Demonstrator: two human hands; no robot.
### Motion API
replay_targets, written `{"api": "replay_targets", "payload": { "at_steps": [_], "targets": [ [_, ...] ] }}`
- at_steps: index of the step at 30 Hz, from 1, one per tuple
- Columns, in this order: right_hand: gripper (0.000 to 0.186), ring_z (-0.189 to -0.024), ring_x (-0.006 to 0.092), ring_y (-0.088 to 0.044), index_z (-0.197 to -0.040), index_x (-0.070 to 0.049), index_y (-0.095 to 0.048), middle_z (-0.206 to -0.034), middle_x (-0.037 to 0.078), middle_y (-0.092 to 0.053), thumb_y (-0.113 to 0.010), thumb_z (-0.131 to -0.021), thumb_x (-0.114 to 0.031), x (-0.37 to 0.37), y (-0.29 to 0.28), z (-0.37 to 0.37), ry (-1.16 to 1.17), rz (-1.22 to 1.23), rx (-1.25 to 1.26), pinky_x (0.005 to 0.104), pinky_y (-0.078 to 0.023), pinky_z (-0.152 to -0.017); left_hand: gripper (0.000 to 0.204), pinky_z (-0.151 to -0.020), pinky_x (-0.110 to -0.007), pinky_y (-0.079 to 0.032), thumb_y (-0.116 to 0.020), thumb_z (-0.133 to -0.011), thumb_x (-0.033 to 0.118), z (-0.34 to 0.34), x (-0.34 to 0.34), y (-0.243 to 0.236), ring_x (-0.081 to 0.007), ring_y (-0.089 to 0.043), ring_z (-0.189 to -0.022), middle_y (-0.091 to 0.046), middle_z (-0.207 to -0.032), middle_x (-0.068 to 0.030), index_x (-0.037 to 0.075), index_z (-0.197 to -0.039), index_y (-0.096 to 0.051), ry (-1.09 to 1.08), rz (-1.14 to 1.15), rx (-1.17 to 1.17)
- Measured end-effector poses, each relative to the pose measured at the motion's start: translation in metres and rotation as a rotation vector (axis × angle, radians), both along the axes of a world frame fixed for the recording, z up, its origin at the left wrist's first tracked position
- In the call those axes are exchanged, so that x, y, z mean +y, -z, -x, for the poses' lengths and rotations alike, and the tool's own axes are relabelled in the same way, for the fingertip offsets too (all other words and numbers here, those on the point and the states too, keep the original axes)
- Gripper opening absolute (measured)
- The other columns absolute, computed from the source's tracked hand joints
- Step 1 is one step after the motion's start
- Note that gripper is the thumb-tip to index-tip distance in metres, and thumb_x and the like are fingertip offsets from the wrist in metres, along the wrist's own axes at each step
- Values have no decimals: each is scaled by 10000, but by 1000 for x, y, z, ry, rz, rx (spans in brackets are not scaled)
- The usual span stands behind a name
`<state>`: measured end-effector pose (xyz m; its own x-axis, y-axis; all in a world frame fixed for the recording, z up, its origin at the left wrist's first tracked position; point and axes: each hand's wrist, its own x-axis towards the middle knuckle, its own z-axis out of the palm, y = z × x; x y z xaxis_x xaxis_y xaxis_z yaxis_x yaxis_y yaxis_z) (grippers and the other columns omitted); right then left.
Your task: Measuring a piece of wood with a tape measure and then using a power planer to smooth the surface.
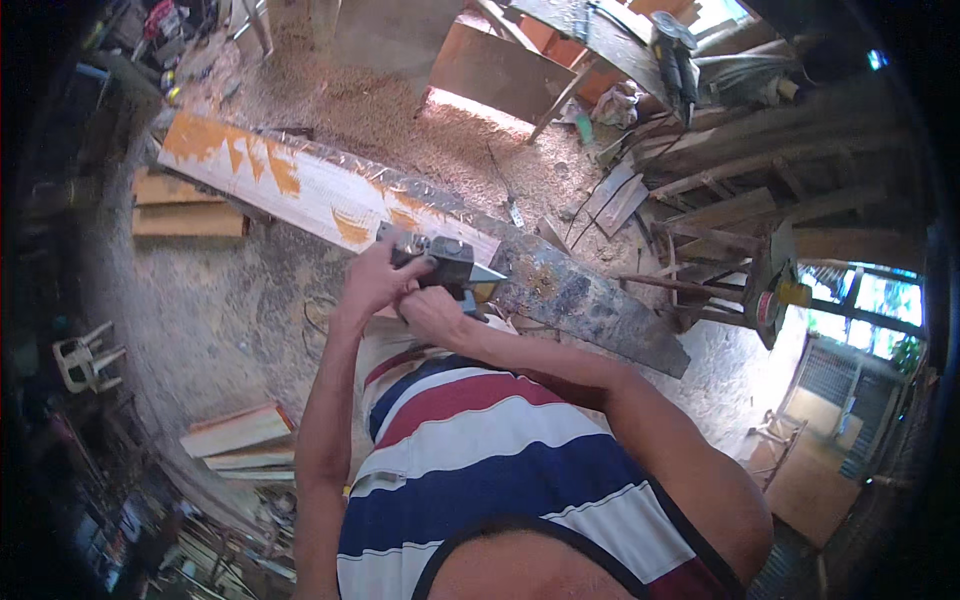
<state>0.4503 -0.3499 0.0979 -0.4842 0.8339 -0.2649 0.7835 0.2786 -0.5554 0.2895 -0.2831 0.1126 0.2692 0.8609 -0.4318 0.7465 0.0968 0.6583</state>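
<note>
A dark electric hand planer (pixel 452 260) sits over the right end of a long pale board (pixel 320 195) with patches of orange-brown finish left on its face. My left hand (pixel 378 278) grips the planer's front part, thumb reaching across its top. Closed near its rear lower side is my right hand (pixel 436 314), whose fingers are partly hidden against the tool. Beneath the board lies a narrow, stained workbench plank (pixel 600 310), which runs out to the lower right.
Wood shavings (pixel 370 100) cover the floor beyond the bench. A power strip (pixel 515 214) lies among them. An angle grinder (pixel 675 65) rests on the far table (pixel 610 40). A wooden stool (pixel 720 275) lies right. Boards are stacked left (pixel 190 205) and lower left (pixel 238 432).
</note>
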Motion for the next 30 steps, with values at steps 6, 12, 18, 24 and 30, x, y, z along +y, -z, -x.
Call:
{"api": "replay_targets", "payload": {
  "at_steps": [6, 12, 18, 24, 30],
  "targets": [
    [123, -743, 364, -798, -825, -18, -766, -842, 212, -782, -730, -868, -128, -17, 34, 3, -36, -53, 31, 479, -634, -616, 504, -878, -487, -625, -845, -899, 545, -39, 14, -52, -388, -795, -986, -810, -1002, -203, 108, -1149, -846, 331, -77, 422],
    [96, -769, 334, -808, -884, -50, -786, -892, 168, -802, -708, -876, -106, -19, 49, 14, -47, -142, 31, 443, -656, -652, 441, -760, -418, -654, -927, -799, 435, -45, 49, -27, -289, -807, -818, -835, -990, -168, 38, -972, -842, 447, 332, 470],
    [346, -813, 367, -804, -1247, -1, -715, -925, 178, -774, -721, -936, -152, -10, 39, 6, -164, -85, -26, 495, -651, -677, 391, -664, -385, -602, -956, -787, 389, -30, 89, 12, -198, -715, -727, -796, -871, -93, 75, -999, -858, 509, 637, 286],
    [987, -874, 445, -780, -1585, 30, -457, -1049, 250, -754, -897, -856, -468, 13, 10, -37, -47, -100, 51, 543, -622, -763, 296, -721, -388, -618, -756, -1028, 375, 47, 135, -11, -206, -705, -685, -719, -805, -68, 81, -1068, -756, -479, 123, -1319],
    [546, -1156, 325, -795, -1510, -96, -646, -1263, 215, -802, -802, -991, -161, -3, 24, -152, 294, 261, 417, 405, -621, -980, 274, -714, -342, -589, -840, -956, 341, 112, 9, 83, -149, -737, -766, -745, -817, -22, 92, -1017, -744, -874, -112, -199]
  ]
}}
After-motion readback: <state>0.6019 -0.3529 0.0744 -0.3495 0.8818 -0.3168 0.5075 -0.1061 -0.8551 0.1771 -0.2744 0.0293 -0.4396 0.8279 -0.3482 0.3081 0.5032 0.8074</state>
